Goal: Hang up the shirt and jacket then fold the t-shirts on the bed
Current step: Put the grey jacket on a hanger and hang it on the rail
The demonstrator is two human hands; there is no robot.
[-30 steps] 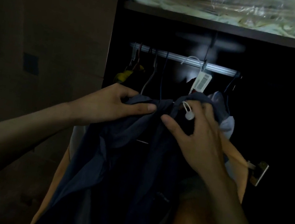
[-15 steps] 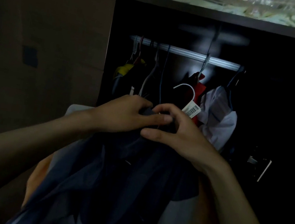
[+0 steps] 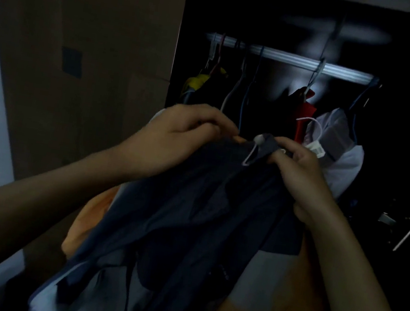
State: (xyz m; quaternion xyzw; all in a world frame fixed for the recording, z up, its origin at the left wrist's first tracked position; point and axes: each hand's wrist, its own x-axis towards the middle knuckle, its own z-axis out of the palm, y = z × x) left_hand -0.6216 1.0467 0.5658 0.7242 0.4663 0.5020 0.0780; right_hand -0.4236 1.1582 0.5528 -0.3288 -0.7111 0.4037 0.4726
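Head view, jacket [image 3: 187,220] between both hands' grip

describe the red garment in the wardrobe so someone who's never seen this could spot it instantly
Start at the silver metal hanging rail across the top of the dark open wardrobe. Right of its middle, a pale hanger hook drops to the red fabric garment, hung between empty wire hangers on its left and a white garment on its right. It is the only red piece on the rail; the yellow garment hangs far left.
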